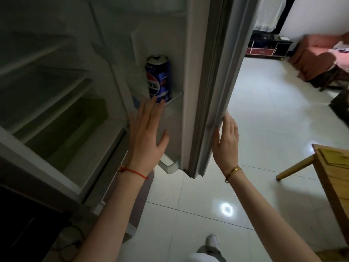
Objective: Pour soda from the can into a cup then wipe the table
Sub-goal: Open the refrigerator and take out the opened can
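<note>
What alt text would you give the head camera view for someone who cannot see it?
A person's left hand, fingers straight, reaches toward a blue soda can standing upright on a shelf inside an open fridge door, while the right hand rests on the door's edge. A wooden table corner shows at right on a pale tiled floor.

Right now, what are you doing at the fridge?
A person stands at the open fridge. The left hand reaches with straight fingers toward a blue soda can standing upright on a shelf inside the door; the fingertips are just below the can and have not gripped it. The right hand rests on the door's edge, holding it open. A corner of a wooden table shows at the right. No cup is in view, so nothing is poured yet.
</note>
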The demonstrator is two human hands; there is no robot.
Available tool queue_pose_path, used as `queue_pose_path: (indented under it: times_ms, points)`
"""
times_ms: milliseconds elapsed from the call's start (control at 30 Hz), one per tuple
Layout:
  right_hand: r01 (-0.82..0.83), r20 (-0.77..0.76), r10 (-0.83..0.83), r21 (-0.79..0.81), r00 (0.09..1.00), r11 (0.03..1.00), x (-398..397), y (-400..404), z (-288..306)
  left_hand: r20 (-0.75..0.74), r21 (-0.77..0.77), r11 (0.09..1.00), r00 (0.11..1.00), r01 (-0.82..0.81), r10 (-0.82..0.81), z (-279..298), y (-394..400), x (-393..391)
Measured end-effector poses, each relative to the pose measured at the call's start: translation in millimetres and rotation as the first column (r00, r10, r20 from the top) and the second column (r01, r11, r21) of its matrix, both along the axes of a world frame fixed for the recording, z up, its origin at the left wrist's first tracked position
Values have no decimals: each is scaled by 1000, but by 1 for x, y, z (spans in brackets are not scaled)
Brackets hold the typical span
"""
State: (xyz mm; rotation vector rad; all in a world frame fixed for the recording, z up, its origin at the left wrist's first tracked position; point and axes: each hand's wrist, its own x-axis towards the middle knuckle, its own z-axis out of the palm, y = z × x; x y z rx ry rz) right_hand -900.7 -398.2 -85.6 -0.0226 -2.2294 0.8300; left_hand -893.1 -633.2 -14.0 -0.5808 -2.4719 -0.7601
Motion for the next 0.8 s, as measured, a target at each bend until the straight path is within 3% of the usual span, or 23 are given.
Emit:
queue_pose_path:
  times_ms: [300,700,800]
  points:
    - [-45,13,45,13,999,999,-65,76,7,4,-9,1000,1000,-29,30,0,75,-36]
    - [-232,235,267,-163,935,959,-160,161,27,-16,-81,974,977,-213,213,3,170,-95]
    - [-289,233,348,-252,908,924,-186,175,31,-14,-84,967,971,-239,239,2,188,-108]
